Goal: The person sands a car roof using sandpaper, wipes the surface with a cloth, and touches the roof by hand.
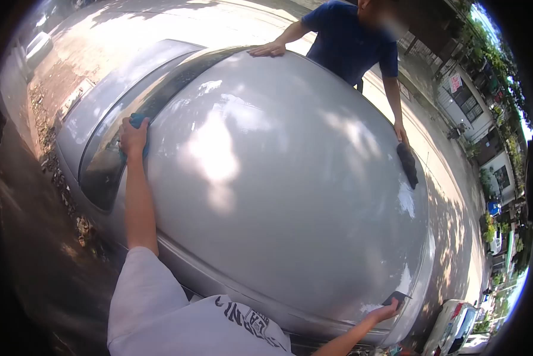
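A silver car roof [266,178] fills the middle of the view. My left hand [134,137] is closed on a teal cloth [139,120], pressed at the roof's edge beside the dark windshield [109,157]. Toward the other end of the roof, my right hand [387,310] rests low at the right, touching or very near a small dark piece [397,295]. Its fingers are too small to read, and I cannot tell whether it holds that piece.
Across the car, a person in a dark blue shirt [346,41] has one palm on the roof and a dark cloth [406,166] under the other hand. A parked white car [450,329] is at lower right. A dirt strip with dry leaves [46,142] runs along the left.
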Demonstrator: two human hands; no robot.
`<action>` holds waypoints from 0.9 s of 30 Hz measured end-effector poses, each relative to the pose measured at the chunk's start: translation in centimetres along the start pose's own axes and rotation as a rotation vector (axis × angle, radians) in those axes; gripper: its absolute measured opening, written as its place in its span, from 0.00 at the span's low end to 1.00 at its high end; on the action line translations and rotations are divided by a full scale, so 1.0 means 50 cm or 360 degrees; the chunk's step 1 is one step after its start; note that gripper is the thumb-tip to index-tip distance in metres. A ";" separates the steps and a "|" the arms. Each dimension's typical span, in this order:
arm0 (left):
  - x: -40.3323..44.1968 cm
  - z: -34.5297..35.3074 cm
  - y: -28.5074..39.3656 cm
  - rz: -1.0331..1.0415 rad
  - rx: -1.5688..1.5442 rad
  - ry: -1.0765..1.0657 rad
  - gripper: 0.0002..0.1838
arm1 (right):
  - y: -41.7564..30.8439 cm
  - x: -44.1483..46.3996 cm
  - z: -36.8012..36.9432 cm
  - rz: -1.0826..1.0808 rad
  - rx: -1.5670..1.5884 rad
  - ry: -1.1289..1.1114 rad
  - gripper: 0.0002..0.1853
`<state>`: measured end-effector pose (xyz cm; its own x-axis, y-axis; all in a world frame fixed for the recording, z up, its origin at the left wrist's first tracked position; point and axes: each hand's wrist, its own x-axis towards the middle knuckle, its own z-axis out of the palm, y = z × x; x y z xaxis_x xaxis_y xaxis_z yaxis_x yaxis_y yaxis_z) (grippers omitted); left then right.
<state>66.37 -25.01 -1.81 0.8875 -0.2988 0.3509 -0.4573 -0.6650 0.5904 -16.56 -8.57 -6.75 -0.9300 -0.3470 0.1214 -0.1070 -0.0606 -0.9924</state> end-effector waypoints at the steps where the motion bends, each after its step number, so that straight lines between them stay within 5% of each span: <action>1: 0.013 0.008 -0.040 -0.0074 -0.0011 0.0035 0.32 | 0.003 0.011 0.056 -0.0038 0.0026 -0.0068 0.25; 3: 0.020 -0.023 -0.069 -0.0275 0.0040 0.0065 0.31 | 0.033 0.007 0.221 -0.1196 -0.0565 -0.0856 0.29; 5: 0.003 -0.052 -0.039 -0.0286 -0.0002 -0.0026 0.28 | -0.046 -0.216 0.410 -0.0999 -0.1245 -0.1503 0.32; 9: 0.002 -0.048 -0.027 -0.0302 -0.0122 -0.0096 0.24 | -0.223 -0.641 0.629 -0.2175 -0.0861 -0.2782 0.32; 11: 0.000 -0.054 -0.021 -0.0287 -0.0182 -0.0111 0.24 | -0.255 -0.738 0.807 -0.2278 -0.0736 -0.2851 0.32; 15: 0.008 -0.063 -0.018 -0.0310 -0.0164 -0.0124 0.22 | -0.252 -0.818 1.225 -0.1943 -0.1227 -0.2243 0.30; 19: 0.012 -0.049 -0.021 -0.0358 -0.0250 -0.0101 0.22 | -0.257 -1.015 1.015 -0.2614 -0.0568 -0.2667 0.30; 23: 0.009 -0.057 -0.032 -0.0269 -0.0204 -0.0063 0.23 | -0.302 -1.022 0.947 -0.2409 -0.0368 -0.3125 0.29; 25: 0.027 -0.072 -0.038 -0.0258 -0.0246 -0.0068 0.24 | -0.258 -0.961 1.158 -0.2246 -0.0766 -0.2488 0.30; 26: 0.036 -0.080 -0.044 -0.0304 -0.0306 -0.0023 0.23 | -0.078 -0.925 1.343 -0.1999 -0.0220 -0.2254 0.30; 27: 0.034 -0.073 -0.046 -0.0378 -0.0385 -0.0002 0.23 | -0.267 -0.914 1.257 -0.1851 -0.1109 -0.2352 0.30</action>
<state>68.74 -21.48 0.09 0.9709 -0.1559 0.1818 -0.2377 -0.5345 0.8111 49.47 -50.73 2.15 0.5854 -0.7969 0.1491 -0.7621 -0.6036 -0.2342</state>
